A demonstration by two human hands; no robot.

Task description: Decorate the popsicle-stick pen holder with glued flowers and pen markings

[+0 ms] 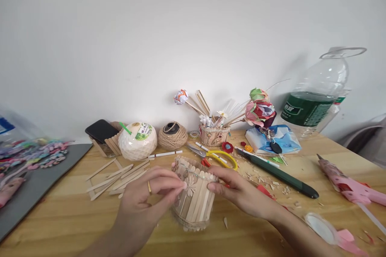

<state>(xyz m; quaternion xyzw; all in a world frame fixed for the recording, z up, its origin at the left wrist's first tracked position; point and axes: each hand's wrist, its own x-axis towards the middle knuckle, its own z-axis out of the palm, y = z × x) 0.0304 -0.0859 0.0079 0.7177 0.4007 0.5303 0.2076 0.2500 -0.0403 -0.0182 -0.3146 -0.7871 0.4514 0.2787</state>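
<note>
A small cup made of upright wooden craft sticks (pixel 194 200) stands on the wooden table (pixel 69 217) in front of me, with flower ornaments and a bead band on its side. My left hand (pixel 150 196), a ring on one finger, pinches at the cup's upper left side near a flower ornament. On the cup's right side, my right hand (pixel 238 190) presses its fingertips against the sticks.
Loose craft sticks (pixel 117 176) lie left of the cup. Behind are a white coconut (pixel 138 141), a twine ball (pixel 173 135), scissors (pixel 211 156), a stick holder (pixel 214 134), a paper flower (pixel 259 110), a water bottle (pixel 316 96), a green knife (pixel 280 174), and a pink glue gun (pixel 346 184).
</note>
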